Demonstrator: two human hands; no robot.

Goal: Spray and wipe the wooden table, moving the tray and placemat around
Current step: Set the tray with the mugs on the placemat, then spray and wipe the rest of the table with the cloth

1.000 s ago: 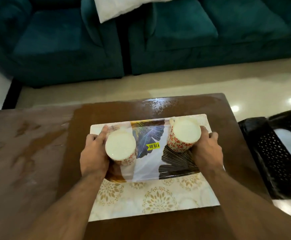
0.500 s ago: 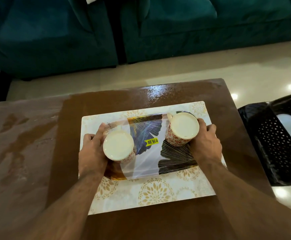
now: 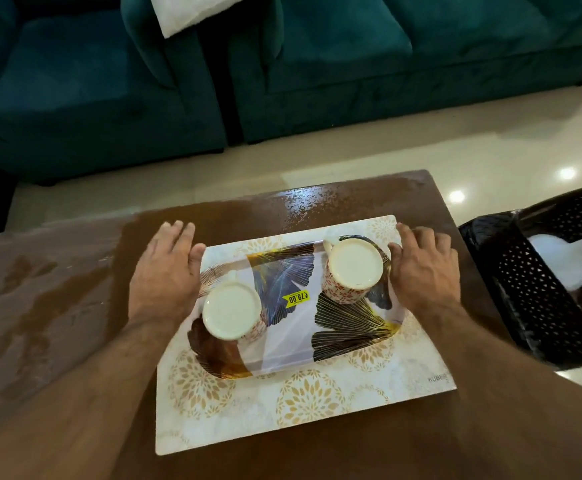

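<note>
Left hand (image 3: 165,271): grip wide, fingers straight, holding nothing, at the tray's left end. Right hand (image 3: 421,268): grip wide, fingers spread, empty, beside the tray's right end and the nearer cup.

Tray (image 3: 289,313): leaf-printed, lying on the placemat (image 3: 303,403), which probably spares the wet wood.

Cups, two (image 3: 231,311) (image 3: 353,266): upside down on the tray.

Counter (image 3: 57,306): wooden, damp streaks left, spray droplets along the far edge.

Basket (image 3: 531,292): black, right of the counter.
</note>
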